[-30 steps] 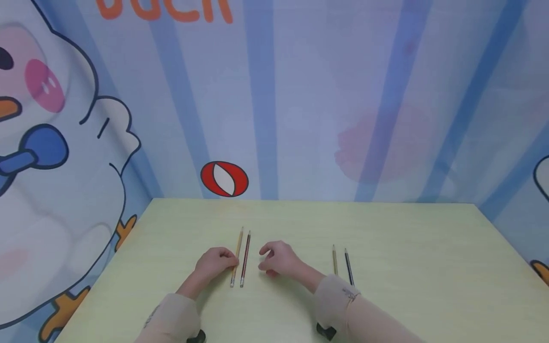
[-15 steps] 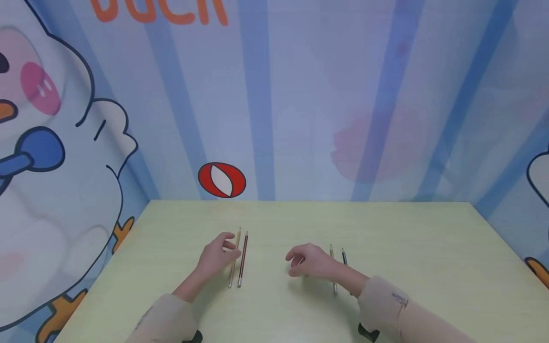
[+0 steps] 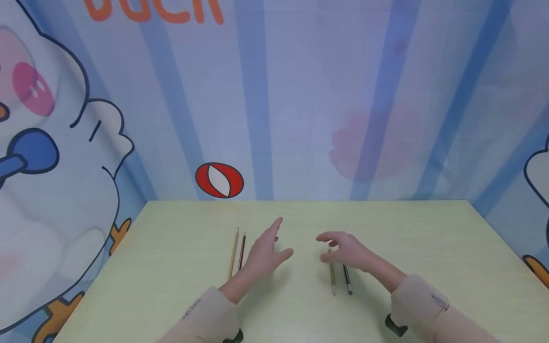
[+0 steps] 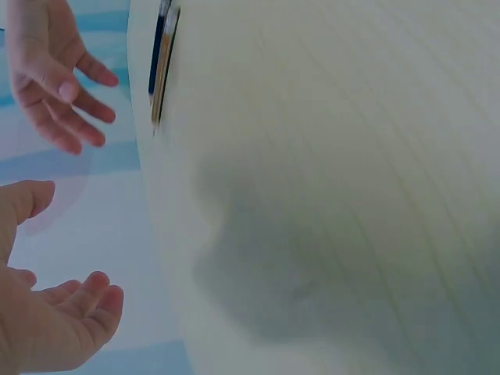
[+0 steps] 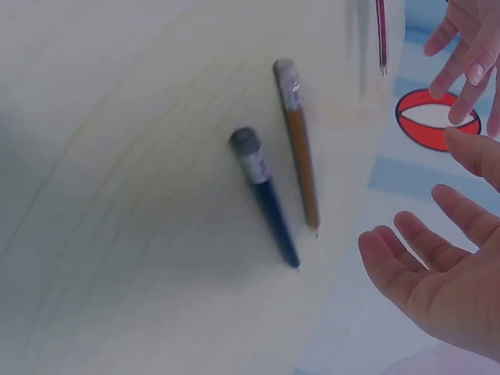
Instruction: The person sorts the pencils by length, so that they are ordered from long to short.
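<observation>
Two pencils, one yellow point(image 3: 233, 252) and one dark red point(image 3: 242, 248), lie side by side on the left of the table. My left hand point(image 3: 262, 257) is raised just right of them, fingers extended and thumb apart, holding nothing; its wrist overlaps their lower ends in the head view. Over another pair, a golden-brown pencil point(image 3: 332, 280) and a dark blue pencil point(image 3: 348, 281), hovers my right hand point(image 3: 349, 250), loosely bent and holding nothing. It hides their upper parts in the head view. In the right wrist view their eraser ends point away from the backdrop.
The pale yellow table point(image 3: 171, 247) runs back to a striped blue cloth backdrop point(image 3: 296, 119) with printed cartoon figures and a red-and-white ball point(image 3: 219, 180). Bare tabletop lies between the two pencil pairs.
My left hand has left the yellow pencil and moved right, past the red one, its fingers spreading. My right hand has moved right from near the left pair to above the right pair.
</observation>
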The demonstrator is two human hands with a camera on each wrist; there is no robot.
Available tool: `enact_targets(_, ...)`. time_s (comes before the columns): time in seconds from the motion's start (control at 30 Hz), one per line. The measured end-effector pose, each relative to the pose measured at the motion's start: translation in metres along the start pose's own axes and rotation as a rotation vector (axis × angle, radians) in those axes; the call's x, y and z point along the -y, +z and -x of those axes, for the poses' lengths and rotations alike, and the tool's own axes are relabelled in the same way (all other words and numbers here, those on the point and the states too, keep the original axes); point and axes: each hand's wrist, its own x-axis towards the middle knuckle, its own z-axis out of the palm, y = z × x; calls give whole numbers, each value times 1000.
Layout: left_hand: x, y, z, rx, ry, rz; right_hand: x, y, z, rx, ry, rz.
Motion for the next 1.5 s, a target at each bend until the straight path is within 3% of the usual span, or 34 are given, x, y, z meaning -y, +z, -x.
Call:
enact_targets(0.23,-12,37,-4,23,53,-8,-17,-9,10,-81,24,25)
enact_targets(0.57,-21,75,-11,0,3,9,-35,-5,16,-181,93,29)
enact_targets(0.73,-25,86,-14,-11,-51,37,-41,1,15,-227,150,-10)
enact_targets(0.97,-26,101,-19,-3,-130,55,-49,9,11,-228,280,-20)
enact_targets(1.23,-32,109,-21,20,-160,58,-52,15,10,-243,295,8)
enact_targets(1.5,-31,115,-20,7,-151,-13,-50,18,10,-235,318,23)
